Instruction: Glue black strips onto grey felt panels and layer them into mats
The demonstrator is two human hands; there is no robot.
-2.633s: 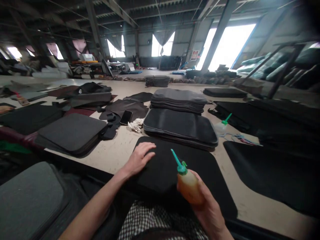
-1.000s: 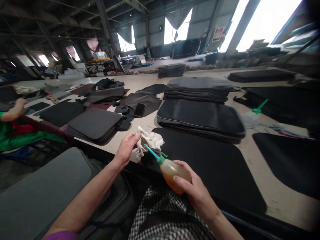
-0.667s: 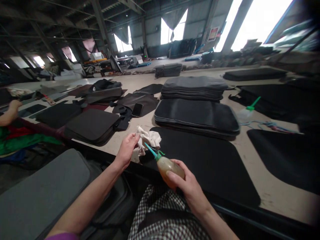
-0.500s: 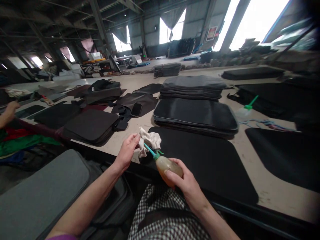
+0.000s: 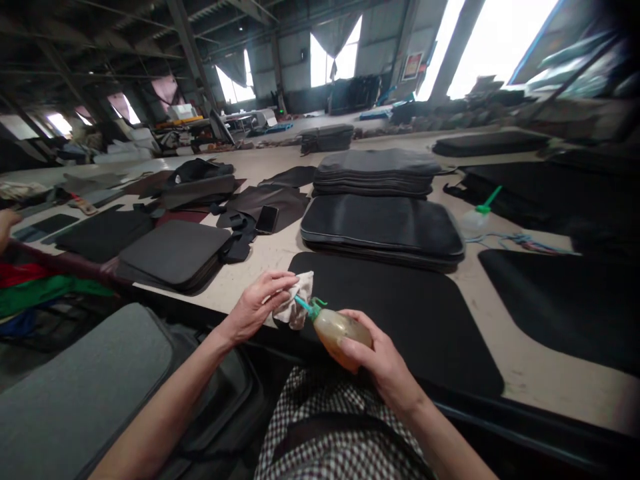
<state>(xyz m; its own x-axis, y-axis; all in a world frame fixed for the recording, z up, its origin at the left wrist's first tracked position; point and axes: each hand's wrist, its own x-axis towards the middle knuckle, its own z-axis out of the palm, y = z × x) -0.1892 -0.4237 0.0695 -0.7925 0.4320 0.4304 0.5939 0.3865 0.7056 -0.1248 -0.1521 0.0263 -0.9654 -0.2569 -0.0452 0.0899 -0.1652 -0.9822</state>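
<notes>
the right hand (image 5: 387, 360) is clasping the amber bottle (image 5: 336, 332) over the black panel (image 5: 420, 320); the left hand (image 5: 255, 305) is bunching the pale cloth (image 5: 297, 319) tighter than before, bringing it against the nozzle (image 5: 303, 304).

A phone (image 5: 267, 219) is being supported by the pale table (image 5: 530, 373), with black scraps (image 5: 237, 245) being spread just beside it. Left of the phone, a dark pad stack (image 5: 175, 250) is being held up. Well right of the phone, a green-spouted bottle (image 5: 474, 220) is being neighboured by cords (image 5: 525, 243). Far beyond the phone, a window (image 5: 350, 59) is being partly covered by a curtain (image 5: 334, 35).
</notes>
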